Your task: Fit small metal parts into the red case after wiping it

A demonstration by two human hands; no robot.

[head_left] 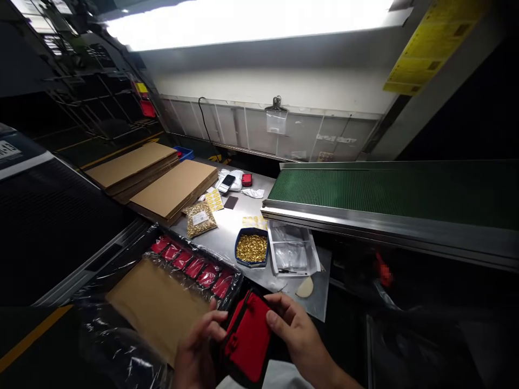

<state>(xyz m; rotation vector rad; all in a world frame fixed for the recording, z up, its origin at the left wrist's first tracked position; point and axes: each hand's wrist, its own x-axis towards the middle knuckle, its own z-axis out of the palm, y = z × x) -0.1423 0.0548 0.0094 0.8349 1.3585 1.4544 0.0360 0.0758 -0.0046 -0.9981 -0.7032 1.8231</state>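
Observation:
A red plastic case (252, 341) with black edging and small red latches is held tilted, low in the middle of the view. My right hand (298, 330) grips its right side, thumb on the red face and fingers round the edge. At its left edge, my left hand (198, 341) has curled fingers against the case; part of that hand is hidden. Just left stands a box (238, 270) lined with dark plastic film, where a row of red cases (190, 265) lies beside a cardboard sheet (158, 305).
Beyond my hands, a blue bin (252, 263) holds small gold-coloured parts, next to a white tray (312, 259) of clear bags. A bag of parts (200, 219), a phone (226, 184) and cardboard stacks (174, 186) lie farther back. A green conveyor (344, 189) runs along the right.

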